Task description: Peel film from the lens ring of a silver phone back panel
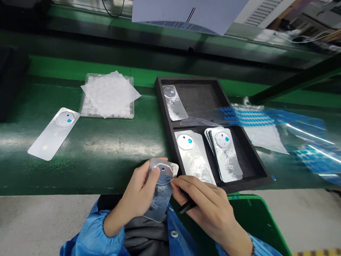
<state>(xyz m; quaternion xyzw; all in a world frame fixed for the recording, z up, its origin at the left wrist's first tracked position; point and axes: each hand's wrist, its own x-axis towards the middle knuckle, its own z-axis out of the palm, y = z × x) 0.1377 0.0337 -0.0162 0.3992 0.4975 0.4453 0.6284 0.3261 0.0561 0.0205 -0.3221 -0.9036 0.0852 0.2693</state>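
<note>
My left hand (138,190) grips a shiny silver phone back cover (160,201) at the table's front edge, thumb beside its round camera area. My right hand (210,204) has thumb and forefinger pinched together at a small blue sticker (167,176) on that camera area. A dark pen-like tool (187,207) is tucked in the same hand; its exact kind is unclear. Just beyond, a black divided tray (166,133) holds a single cover (176,105) at the back, a few overlapping covers (194,156) at front left and a fanned stack (227,156) at front right.
Another cover (54,135) lies on the green table (119,142) at left. A clear box (130,112) bears white sheets (112,93). Blue sticker sheets (253,117) reach over the tray's right side. Below stands a green bin (253,213); a paper (186,14) hangs at the back.
</note>
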